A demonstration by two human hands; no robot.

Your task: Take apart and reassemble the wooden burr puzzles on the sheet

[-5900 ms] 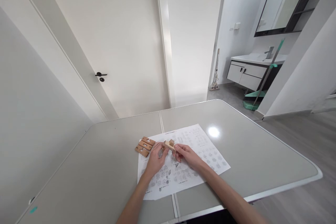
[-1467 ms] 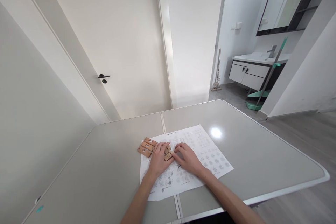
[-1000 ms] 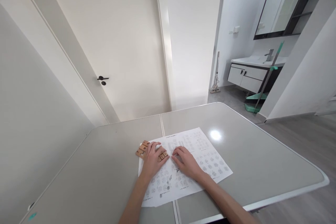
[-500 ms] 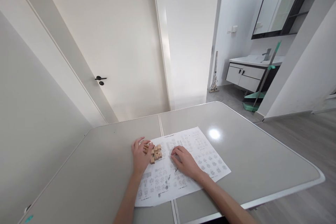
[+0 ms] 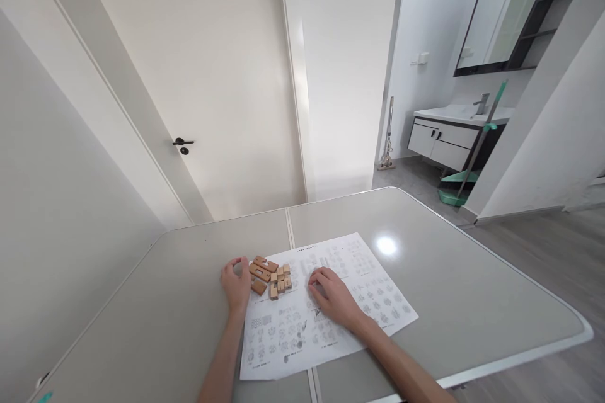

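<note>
Head view: one sheet [image 5: 331,308], two hands, [image 5: 236,286] [image 5: 333,296].

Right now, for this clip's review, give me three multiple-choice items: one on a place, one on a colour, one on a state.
1. Where do the wooden puzzle pieces lie?
A. at the printed sheet's far-left corner
B. on the floor
C. on the washbasin

2. What colour is the door handle?
A. gold
B. black
C. white

3. How is the right hand?
A. gripping a piece in the air
B. lying palm down on the sheet
C. off the table

Key: 1 A, they sit beside the left hand at that corner; 2 B, dark against the pale door; 3 B, it holds nothing.
</note>
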